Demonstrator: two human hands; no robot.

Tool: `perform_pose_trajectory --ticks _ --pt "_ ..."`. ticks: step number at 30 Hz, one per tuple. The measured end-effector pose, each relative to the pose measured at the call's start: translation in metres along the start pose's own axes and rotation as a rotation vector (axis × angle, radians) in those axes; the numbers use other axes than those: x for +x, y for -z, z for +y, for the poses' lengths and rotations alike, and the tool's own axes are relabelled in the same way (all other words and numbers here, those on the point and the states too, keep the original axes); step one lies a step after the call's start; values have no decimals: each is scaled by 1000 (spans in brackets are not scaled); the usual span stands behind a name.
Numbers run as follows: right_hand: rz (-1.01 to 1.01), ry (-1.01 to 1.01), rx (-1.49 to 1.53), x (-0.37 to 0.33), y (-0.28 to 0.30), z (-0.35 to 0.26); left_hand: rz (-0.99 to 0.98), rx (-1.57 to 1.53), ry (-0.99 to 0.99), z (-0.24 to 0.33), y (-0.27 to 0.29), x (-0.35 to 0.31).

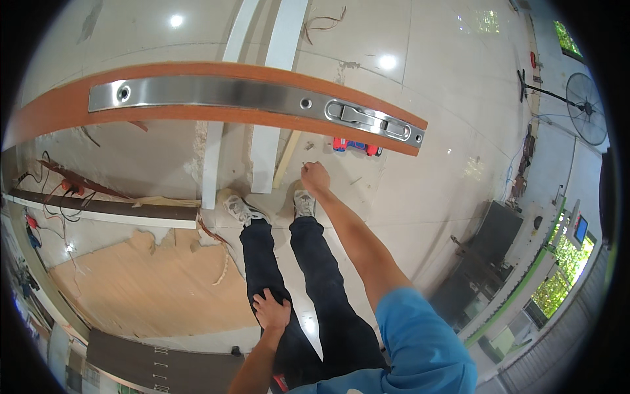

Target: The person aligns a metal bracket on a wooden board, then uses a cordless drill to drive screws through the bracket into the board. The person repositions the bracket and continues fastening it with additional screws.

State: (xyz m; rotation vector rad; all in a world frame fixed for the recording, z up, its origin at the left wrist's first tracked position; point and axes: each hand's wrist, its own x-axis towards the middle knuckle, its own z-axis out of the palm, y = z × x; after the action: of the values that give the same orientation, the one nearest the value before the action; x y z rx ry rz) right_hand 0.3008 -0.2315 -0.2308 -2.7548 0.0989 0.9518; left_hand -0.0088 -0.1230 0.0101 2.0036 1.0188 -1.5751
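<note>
Left hand [273,312] spread on leg [264,268]; right hand [316,178] perhaps pinching something

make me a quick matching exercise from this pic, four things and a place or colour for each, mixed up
Things
1. left hand
2. metal strip
3. sleeve
4. fan

Places or colours
A. bright blue
B. resting on a dark trouser leg
C. far right of the picture
D. set along the edge of the orange-brown panel

Pairs: 1-B; 2-D; 3-A; 4-C
</note>
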Motion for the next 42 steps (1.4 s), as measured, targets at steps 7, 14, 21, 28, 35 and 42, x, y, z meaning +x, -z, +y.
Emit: perform_pose_trajectory --ticks 7,14,21,28,35,42 --pt "-100 -21 72 25 -8 8 -17 -4 21 -1 -5 0" --pt "-186 -121 57 36 -10 7 -19 65 9 -2 -11 2" --pt "265 171 93 50 -56 42 -23 42 -8 1 -10 0" --pt "-43 -12 88 45 -63 72 -16 1 12 4 -15 0" --pt "-520 203 74 -97 -50 50 11 -24 52 20 -10 -4" --pt "-474 171 -140 -274 77 49 6 -125 75 22 16 -4"
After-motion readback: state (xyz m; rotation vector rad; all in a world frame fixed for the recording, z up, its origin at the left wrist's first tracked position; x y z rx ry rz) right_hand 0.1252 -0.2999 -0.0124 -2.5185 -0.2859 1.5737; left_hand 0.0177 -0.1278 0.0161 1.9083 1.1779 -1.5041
